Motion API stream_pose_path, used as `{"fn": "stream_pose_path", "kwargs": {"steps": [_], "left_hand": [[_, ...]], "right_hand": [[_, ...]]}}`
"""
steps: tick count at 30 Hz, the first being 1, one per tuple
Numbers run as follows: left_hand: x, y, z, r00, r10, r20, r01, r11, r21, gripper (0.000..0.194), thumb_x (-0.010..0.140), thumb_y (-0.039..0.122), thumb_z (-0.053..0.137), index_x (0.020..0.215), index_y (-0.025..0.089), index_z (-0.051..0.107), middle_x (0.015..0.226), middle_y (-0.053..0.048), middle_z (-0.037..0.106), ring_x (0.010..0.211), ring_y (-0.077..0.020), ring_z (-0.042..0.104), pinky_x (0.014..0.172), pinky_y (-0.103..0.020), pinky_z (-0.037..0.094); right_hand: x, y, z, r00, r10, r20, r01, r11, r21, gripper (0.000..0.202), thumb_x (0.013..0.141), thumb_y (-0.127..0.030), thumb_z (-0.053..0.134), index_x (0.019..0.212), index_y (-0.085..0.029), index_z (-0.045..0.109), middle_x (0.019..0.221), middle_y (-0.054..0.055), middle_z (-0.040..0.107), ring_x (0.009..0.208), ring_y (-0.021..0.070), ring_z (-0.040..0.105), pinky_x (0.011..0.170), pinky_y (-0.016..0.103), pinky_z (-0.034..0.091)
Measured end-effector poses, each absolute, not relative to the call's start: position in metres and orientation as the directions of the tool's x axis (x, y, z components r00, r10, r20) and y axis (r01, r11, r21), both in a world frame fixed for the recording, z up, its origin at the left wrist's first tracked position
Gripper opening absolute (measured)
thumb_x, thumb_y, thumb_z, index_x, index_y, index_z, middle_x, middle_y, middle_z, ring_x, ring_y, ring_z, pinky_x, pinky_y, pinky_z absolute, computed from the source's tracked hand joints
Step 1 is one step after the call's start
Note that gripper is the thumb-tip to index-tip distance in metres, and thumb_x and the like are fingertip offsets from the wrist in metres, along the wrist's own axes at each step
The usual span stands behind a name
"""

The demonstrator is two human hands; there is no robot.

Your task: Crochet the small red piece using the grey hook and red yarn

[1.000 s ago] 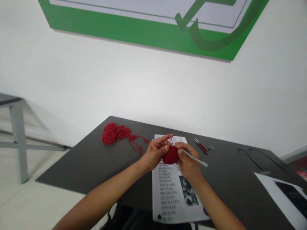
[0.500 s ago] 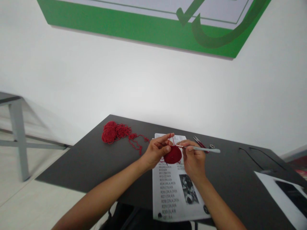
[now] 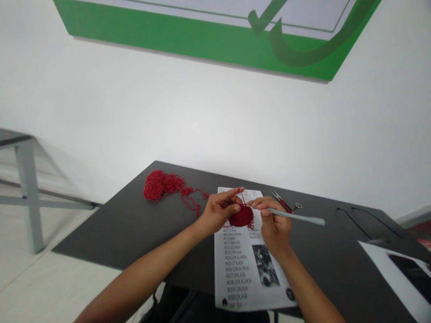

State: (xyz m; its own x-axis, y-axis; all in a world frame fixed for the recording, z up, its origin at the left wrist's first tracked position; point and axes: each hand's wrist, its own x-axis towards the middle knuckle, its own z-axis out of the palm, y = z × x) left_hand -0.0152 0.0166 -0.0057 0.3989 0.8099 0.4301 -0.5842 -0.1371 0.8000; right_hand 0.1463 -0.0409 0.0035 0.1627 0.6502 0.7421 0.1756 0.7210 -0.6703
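My left hand [image 3: 218, 211] pinches the edge of a round red crochet piece [image 3: 241, 217], its index finger stretched out with a strand of red yarn looped over it. Between the fingers of my right hand [image 3: 274, 220] is a crochet hook [image 3: 299, 217] with a grey handle, its metal tip reaching the top edge of the piece. Loose yarn trails left from the work to a tangled red ball of yarn [image 3: 155, 185]. Beneath both hands lies a printed pattern sheet [image 3: 235, 269]; the hands cover part of its text.
Small red-handled thread snips [image 3: 283, 202] lie behind my right hand, with a small ring [image 3: 298, 206] beside them. Farther right are eyeglasses [image 3: 370, 233] and a white sheet [image 3: 387, 264] with a dark phone-like object [image 3: 412, 271]. The dark table [image 3: 134, 224] stands near a white wall.
My right hand has shifted slightly right, drawing the hook away, so more of its handle sticks out to the right. My left hand keeps its hold on the red piece.
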Motion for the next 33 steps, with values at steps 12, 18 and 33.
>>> {"fn": "stream_pose_path", "kwargs": {"steps": [12, 18, 33], "left_hand": [[-0.022, 0.02, -0.008, 0.273, 0.744, 0.61, -0.279, -0.546, 0.79, 0.041, 0.08, 0.028, 0.081, 0.12, 0.021, 0.077, 0.08, -0.005, 0.074, 0.069, -0.0144, 0.062, 0.063, -0.027, 0.051], [-0.019, 0.015, -0.008, 0.241, 0.807, 0.539, -0.247, -0.486, 0.838, 0.038, 0.078, 0.028, 0.083, 0.115, 0.02, 0.078, 0.08, -0.005, 0.074, 0.07, -0.0147, 0.064, 0.061, -0.025, 0.052], [-0.012, 0.014, -0.003, 0.344, 0.922, 0.178, -0.651, 0.098, 0.753, 0.05, 0.068, 0.033, 0.093, 0.112, 0.016, 0.077, 0.082, -0.004, 0.076, 0.069, -0.0108, 0.066, 0.069, -0.023, 0.052]], "right_hand": [[0.161, -0.036, 0.002, -0.116, 0.556, 0.823, 0.437, 0.773, -0.46, 0.012, 0.099, -0.027, 0.057, 0.095, -0.027, 0.068, 0.093, 0.004, 0.072, 0.092, 0.0239, 0.069, 0.084, 0.045, 0.054], [0.16, -0.033, 0.0, -0.329, 0.432, 0.84, 0.656, 0.745, -0.126, 0.014, 0.096, -0.019, 0.063, 0.104, -0.029, 0.069, 0.098, 0.003, 0.076, 0.09, 0.0222, 0.07, 0.088, 0.045, 0.05], [0.147, -0.037, -0.01, 0.016, 0.58, 0.815, 0.415, 0.737, -0.533, 0.018, 0.101, -0.036, 0.056, 0.104, -0.031, 0.073, 0.104, 0.005, 0.073, 0.096, 0.0231, 0.07, 0.084, 0.042, 0.058]]}}
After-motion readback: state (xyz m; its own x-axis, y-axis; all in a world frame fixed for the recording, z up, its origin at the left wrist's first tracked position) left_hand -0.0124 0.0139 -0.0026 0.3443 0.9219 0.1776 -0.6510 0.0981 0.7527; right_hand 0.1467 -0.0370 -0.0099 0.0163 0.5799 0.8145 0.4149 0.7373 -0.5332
